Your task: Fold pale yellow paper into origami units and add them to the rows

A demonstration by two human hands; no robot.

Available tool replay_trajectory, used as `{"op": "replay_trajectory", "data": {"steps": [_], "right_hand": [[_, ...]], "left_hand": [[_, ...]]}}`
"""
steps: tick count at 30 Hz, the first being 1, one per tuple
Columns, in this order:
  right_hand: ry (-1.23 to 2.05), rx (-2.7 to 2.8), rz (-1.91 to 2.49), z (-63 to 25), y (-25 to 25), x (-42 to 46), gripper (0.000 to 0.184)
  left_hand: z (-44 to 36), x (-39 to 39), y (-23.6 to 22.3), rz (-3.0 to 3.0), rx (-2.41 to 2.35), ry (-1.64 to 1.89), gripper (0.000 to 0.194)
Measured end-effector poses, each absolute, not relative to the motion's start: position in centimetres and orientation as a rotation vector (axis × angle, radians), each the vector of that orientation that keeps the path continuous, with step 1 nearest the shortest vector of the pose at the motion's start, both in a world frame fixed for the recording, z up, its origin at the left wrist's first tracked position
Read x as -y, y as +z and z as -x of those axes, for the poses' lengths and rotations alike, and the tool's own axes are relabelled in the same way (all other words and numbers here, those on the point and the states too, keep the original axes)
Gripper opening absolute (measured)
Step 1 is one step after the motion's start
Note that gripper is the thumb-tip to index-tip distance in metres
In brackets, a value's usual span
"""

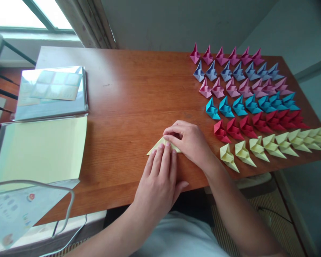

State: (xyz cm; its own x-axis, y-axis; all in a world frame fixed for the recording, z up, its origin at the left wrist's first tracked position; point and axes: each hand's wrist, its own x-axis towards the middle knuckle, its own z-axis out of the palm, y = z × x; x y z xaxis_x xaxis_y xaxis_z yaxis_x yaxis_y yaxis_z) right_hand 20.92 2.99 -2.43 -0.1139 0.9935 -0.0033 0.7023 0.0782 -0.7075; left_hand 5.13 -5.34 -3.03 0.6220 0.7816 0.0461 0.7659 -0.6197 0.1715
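Observation:
A pale yellow folded paper (155,145), triangular in outline, lies on the wooden table near its front edge. My left hand (160,171) rests flat on it, fingers stretched forward and covering its lower middle. At the paper's upper right, my right hand (188,139) pinches with thumb and index finger close to the top corner. Part of the paper is hidden beneath both hands. To the right of my right hand stands a row of pale yellow origami pieces (228,156) of folded paper with pointed tips.
Behind the yellow row are rows of red (220,131), blue (212,109), pink (205,88), lavender (199,71) and magenta origami pieces (195,55). Yellow paper sheets (42,150) and a plastic-covered pack (53,96) lie left. A grey cable (72,200) crosses the front left corner.

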Motion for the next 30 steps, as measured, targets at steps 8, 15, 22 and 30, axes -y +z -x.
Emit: {"op": "replay_trajectory", "data": {"steps": [8, 15, 22, 30], "right_hand": [[0.79, 1.867, 1.681, -20.8, -2.4, -3.0, 0.009], [0.682, 1.901, 1.495, -21.5, -2.5, -1.3, 0.018], [0.322, 1.975, 1.537, -21.9, -3.9, 5.1, 0.033], [0.027, 2.268, 1.74, -21.4, -3.7, 7.4, 0.043]], "left_hand": [[-6.3, 5.7, -2.4, -2.665, -1.339, 0.184, 0.091], [-6.0, 5.5, -2.2, -2.671, -1.352, 0.192, 0.084], [-4.6, 4.6, -2.5, -2.795, -1.254, 0.209, 0.076], [-2.8, 3.3, -2.4, -2.947, -1.05, 0.146, 0.079]]}}
